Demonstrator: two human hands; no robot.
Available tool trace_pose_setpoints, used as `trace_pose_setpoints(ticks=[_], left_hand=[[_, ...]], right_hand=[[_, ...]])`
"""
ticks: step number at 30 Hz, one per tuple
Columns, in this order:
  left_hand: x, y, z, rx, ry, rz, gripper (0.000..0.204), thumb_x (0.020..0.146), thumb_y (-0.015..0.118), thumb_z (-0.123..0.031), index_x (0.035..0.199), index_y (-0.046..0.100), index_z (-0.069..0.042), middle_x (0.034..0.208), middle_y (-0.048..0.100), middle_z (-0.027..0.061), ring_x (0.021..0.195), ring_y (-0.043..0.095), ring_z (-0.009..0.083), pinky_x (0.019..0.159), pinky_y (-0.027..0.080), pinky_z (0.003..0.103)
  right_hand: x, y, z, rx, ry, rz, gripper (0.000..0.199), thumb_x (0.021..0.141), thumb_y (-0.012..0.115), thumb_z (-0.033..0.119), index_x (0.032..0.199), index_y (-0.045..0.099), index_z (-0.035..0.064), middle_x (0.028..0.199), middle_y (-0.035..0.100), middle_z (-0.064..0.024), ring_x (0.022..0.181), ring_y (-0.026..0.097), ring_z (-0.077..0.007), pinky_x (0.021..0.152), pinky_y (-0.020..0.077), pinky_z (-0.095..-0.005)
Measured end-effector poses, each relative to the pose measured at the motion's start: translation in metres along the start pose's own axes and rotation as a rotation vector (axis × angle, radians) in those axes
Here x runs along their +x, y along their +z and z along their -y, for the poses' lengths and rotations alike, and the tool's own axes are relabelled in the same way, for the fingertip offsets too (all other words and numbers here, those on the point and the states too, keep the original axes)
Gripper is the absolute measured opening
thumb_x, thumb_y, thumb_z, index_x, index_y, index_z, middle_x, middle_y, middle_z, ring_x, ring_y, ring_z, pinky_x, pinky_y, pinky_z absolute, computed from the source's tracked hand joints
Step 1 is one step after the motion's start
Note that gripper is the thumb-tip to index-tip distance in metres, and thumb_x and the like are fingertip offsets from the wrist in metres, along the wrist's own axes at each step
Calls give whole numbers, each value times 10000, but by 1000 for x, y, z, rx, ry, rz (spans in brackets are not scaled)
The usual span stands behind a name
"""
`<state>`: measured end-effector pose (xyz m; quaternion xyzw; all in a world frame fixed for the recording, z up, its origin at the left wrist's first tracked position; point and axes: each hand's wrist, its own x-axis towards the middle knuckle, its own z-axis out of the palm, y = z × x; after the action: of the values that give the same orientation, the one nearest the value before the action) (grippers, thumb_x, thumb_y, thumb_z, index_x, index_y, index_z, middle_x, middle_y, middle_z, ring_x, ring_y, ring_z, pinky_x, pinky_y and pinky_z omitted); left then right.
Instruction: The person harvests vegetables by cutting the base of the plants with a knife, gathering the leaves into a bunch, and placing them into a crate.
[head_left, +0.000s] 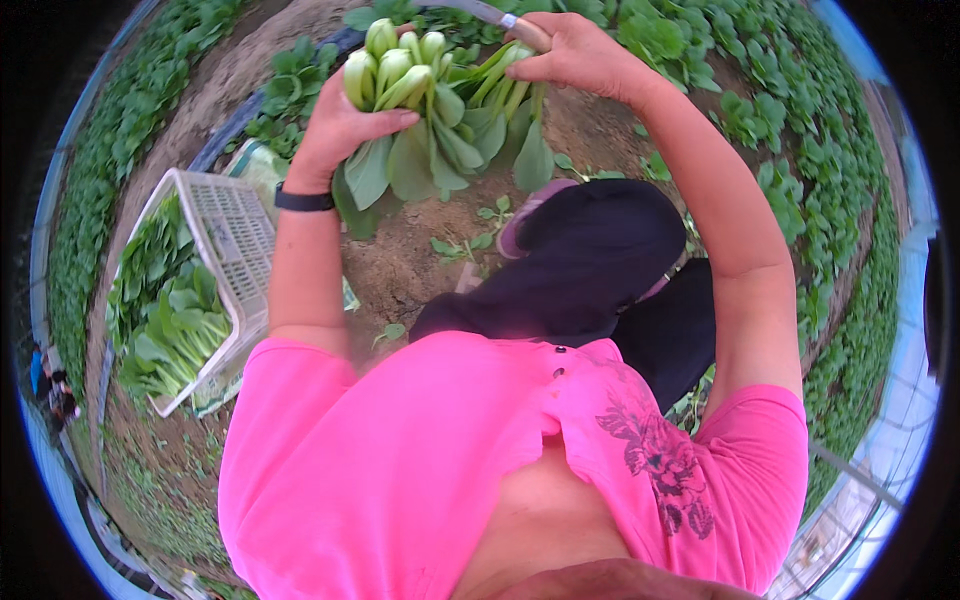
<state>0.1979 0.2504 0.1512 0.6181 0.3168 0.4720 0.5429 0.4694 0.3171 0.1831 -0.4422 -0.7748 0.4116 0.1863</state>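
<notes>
Left hand (pixel 340 130) is wrapped around a fat bunch of bok choy (pixel 420 110), pale stems up, leaves hanging over the bare soil (pixel 400 265). Right hand (pixel 570 55) is closed on a knife (pixel 490 14) and pressing another plant (pixel 505 85) against that bunch. By the look of it, the harvest is well under way: the white crate (pixel 235 235) on the person's left already holds a good layer of cut greens (pixel 170 320), yet has room, and rows of bok choy plants (pixel 760 110) stand uncut all around.
</notes>
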Motion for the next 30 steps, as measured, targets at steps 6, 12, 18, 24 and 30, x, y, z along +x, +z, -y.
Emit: trace_pose_setpoints(ticks=[6,12,18,24,30], left_hand=[[-9,-22,7,-31,-64,-146,592,702,758,3,1242,518,-19,1154,595,34,1041,562,134,920,455,293],[-44,-54,-5,57,-73,-167,620,684,786,-10,1240,514,-12,1151,601,43,1063,561,147,947,444,302],[-63,-64,-15,95,38,-211,647,669,806,-10,1245,510,-14,1162,602,39,1069,546,132,958,434,293],[-121,-81,10,-250,-38,-246,529,701,770,-81,1185,561,-35,1097,621,17,1007,557,123,889,458,290],[-135,-55,27,-477,-89,-306,866,647,806,-241,1378,387,-37,1268,542,64,1142,511,160,1017,380,324]], right_hand=[[46,29,43,68,-98,90,374,724,743,246,1028,635,56,723,552,22,603,487,-74,545,389,-236],[60,64,64,130,-104,115,391,734,715,253,1061,631,55,641,517,41,512,426,-46,445,313,-221],[66,78,94,233,-86,205,390,746,730,197,1064,628,-3,615,505,45,458,412,-39,410,285,-209],[87,115,116,390,-104,422,349,755,719,179,1043,633,0,618,506,38,453,419,-35,404,328,-197],[98,135,123,389,-29,588,347,774,699,173,1051,622,-21,639,518,32,448,426,-39,392,356,-202]])
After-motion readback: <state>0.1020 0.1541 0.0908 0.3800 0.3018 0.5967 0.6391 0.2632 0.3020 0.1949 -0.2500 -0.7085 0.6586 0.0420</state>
